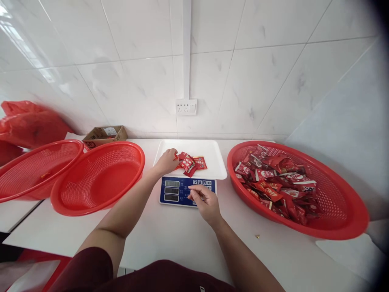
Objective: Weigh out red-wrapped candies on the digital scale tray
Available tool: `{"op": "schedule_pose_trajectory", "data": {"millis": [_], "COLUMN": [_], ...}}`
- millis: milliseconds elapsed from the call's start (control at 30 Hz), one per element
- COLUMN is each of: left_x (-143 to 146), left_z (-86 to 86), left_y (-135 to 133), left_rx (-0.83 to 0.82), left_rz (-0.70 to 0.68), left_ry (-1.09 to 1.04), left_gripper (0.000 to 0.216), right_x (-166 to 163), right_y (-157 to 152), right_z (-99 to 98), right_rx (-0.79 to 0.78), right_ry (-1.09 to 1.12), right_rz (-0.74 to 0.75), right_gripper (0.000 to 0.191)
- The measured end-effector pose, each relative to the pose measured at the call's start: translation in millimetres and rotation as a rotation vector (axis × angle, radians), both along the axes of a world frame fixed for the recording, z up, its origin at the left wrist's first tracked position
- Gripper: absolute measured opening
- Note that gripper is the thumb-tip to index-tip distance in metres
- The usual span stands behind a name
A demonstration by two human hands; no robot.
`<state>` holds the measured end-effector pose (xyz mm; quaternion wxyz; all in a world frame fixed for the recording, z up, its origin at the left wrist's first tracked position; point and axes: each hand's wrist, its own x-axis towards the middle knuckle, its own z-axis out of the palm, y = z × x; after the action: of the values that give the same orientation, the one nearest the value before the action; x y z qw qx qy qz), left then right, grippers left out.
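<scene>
A blue electronic scale (pixel 179 190) with a white tray (pixel 209 152) stands in the middle of the white table. A small pile of red snack packets (pixel 191 163) lies on the tray. My left hand (pixel 166 161) rests on the tray with its fingers closed on one red packet at the left edge of the pile. My right hand (pixel 204 199) hovers over the scale's keypad, index finger stretched onto the buttons, the other fingers curled and holding nothing.
A large red basket (pixel 340 219) at the right holds several red packets. Two empty red baskets (pixel 100 178) (pixel 33 166) overlap at the left, with a cardboard box (pixel 105 135) and red bags (pixel 27 123) behind. A wall socket (pixel 186 107) sits above the scale.
</scene>
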<state>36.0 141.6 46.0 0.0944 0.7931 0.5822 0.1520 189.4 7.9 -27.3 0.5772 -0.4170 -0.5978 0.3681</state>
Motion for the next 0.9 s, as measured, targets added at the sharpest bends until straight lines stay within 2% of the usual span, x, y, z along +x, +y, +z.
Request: {"op": "schedule_pose_trajectory", "data": {"millis": [233, 400, 500, 633, 700, 767, 833, 900], "left_x": [5, -6, -32, -88, -112, -122, -115, -92], "left_z": [3.8, 19.7, 37.7, 58.2, 62.6, 62.2, 56.4, 45.7], "left_y": [15, 9, -3, -28, -40, -49, -54, -56], "left_rx": [-0.084, -0.037, 0.010, 0.075, 0.094, 0.150, 0.224, 0.243], "left_rz": [-0.029, 0.036, 0.114, 0.258, 0.348, 0.396, 0.352, 0.196], "left_ry": [0.156, 0.185, 0.191, 0.227, 0.315, 0.413, 0.421, 0.303], "left_gripper": [0.025, 0.017, 0.018, 0.022, 0.026, 0.033, 0.037, 0.036], "right_x": [1, 2, 3, 4, 3, 3, 2, 1], "right_y": [1, 2, 2, 3, 3, 2, 1, 0], "right_z": [1.3, 1.7, 1.6, 1.0, 0.9, 1.1, 1.5, 1.8], "right_rx": [-0.013, -0.026, -0.037, -0.050, -0.051, -0.045, -0.038, -0.029], "right_ry": [-0.026, -0.015, -0.008, 0.005, 0.009, 0.001, -0.018, -0.034], "right_rz": [-0.009, -0.025, -0.030, -0.028, -0.018, -0.010, -0.004, -0.004], "right_gripper": [0.018, 0.019, 0.019, 0.018, 0.018, 0.018, 0.018, 0.018]}}
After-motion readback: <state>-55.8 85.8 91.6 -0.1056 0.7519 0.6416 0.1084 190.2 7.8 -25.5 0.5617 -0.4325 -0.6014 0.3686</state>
